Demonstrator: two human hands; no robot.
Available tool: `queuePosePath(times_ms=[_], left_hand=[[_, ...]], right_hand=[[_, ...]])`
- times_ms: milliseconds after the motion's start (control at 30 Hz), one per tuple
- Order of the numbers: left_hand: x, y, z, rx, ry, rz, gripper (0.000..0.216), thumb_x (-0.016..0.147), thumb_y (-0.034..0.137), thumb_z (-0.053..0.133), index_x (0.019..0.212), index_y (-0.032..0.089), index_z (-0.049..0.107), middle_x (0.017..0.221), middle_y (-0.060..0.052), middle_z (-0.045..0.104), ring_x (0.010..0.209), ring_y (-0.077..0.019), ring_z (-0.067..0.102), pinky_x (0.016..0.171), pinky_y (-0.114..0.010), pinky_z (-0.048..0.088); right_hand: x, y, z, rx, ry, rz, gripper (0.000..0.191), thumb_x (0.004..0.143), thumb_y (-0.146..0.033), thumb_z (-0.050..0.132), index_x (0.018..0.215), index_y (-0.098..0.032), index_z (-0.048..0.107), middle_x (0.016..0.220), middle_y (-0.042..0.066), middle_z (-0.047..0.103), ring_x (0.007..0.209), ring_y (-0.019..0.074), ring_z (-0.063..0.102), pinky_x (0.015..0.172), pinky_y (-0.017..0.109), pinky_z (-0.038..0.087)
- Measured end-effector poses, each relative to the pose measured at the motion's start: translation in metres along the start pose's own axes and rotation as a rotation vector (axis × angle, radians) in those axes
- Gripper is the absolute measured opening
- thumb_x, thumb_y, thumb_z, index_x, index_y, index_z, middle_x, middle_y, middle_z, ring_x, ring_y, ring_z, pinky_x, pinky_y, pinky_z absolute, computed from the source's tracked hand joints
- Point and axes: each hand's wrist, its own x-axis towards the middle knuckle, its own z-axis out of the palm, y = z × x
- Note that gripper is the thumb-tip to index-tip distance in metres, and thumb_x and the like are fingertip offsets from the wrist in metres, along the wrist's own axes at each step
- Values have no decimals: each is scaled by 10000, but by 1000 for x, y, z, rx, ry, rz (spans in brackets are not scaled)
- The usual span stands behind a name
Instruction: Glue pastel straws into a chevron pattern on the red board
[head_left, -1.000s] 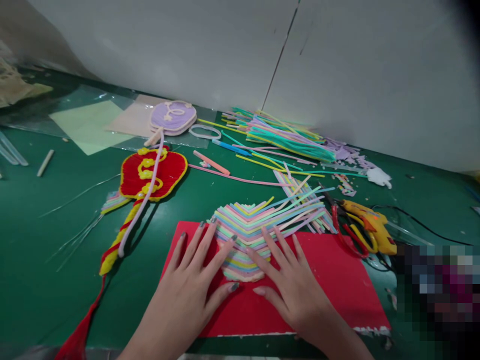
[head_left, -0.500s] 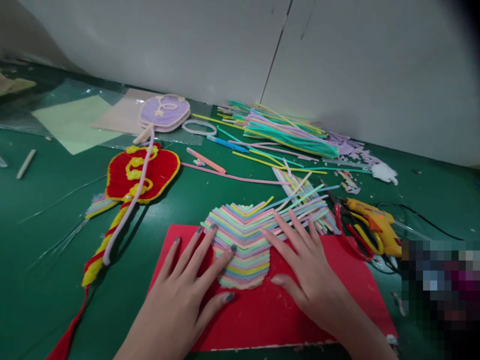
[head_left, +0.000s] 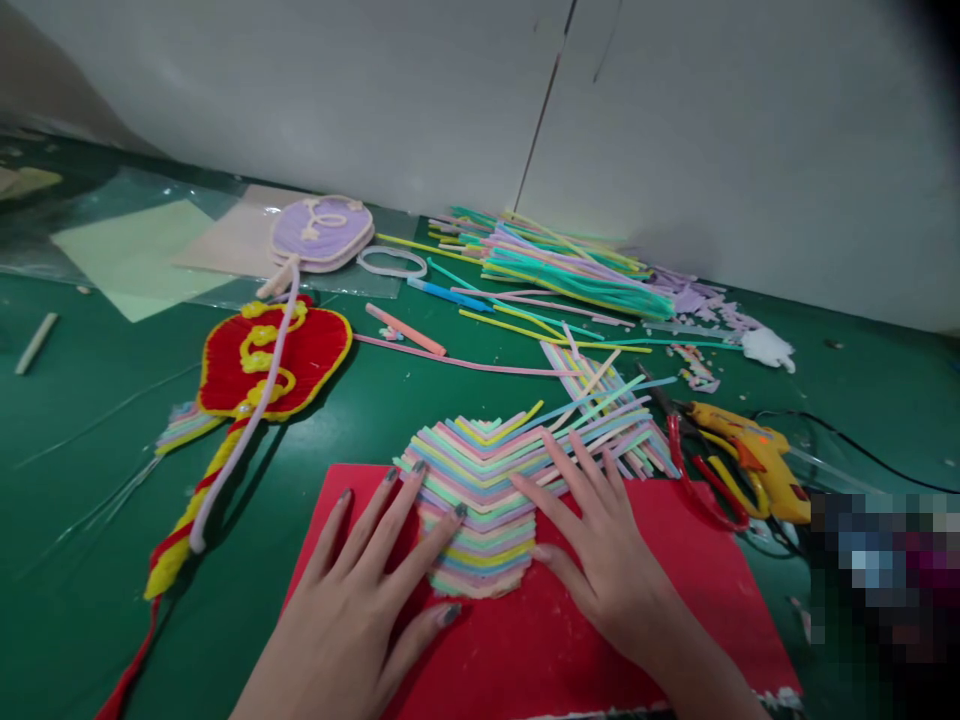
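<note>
A chevron-patterned panel of pastel pipe cleaners (head_left: 480, 540) lies on a red board (head_left: 697, 560), with long stem ends jutting from its upper right side. My left hand (head_left: 360, 600) rests at the panel's left edge, fingers spread, its fingertips touching the stems. On the opposite side, my right hand (head_left: 600, 550) lies with fingers apart across the stems that slant up to the right. Its thumb tip meets the panel's lower right edge. Neither hand grips anything. A small patch of crossed pipe cleaners (head_left: 652, 450) sits behind my right hand, partly under the jutting ends.
A yellow glue gun (head_left: 750, 455) and red-handled pliers (head_left: 679, 455) lie at right. A pile of loose pipe cleaners (head_left: 577, 270) lies by the wall. A red fan-shaped craft (head_left: 315, 365), a lilac one (head_left: 319, 235) and pale green paper (head_left: 139, 260) occupy the left.
My right thumb has moved left to the panel's edge, and the right fingers have shifted slightly left. Both hands remain spread on the stems. The camera view has shifted slightly.
</note>
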Motion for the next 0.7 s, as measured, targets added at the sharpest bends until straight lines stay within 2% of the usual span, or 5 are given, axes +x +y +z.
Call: queuePosePath(times_ms=[333,500,600,700], left_hand=[[7,-10,2,74,46,93,617,918,518,460,1475,324,282,1518,-80,363,1337,-259,420,1071,-440,333],[12,-8,6,86,104,73,619,928,504,430,1488,301,261,1532,-101,330,1325,-293,430,1021,-443,378],[21,-1,7,88,147,35,574,958,418,365,1498,276,234,1534,-105,327,1334,-292,417,998,-449,396],[32,7,11,116,187,42,567,957,388,347,1495,241,252,1512,-97,373,1358,-288,380,988,-445,399]], right_hand=[[2,-5,2,-51,22,59,604,957,-430,409,1503,-335,168,1598,40,99,1461,310,64,1106,602,261],[1,-8,3,-38,27,88,592,964,-421,393,1505,-318,176,1593,61,124,1457,311,104,1091,577,301],[3,-3,2,9,72,83,566,956,-435,411,1487,-328,248,1573,57,218,1439,302,199,1094,567,296],[12,12,-3,84,264,153,428,972,-350,400,1395,-297,434,1470,65,429,1363,261,371,1116,541,261]])
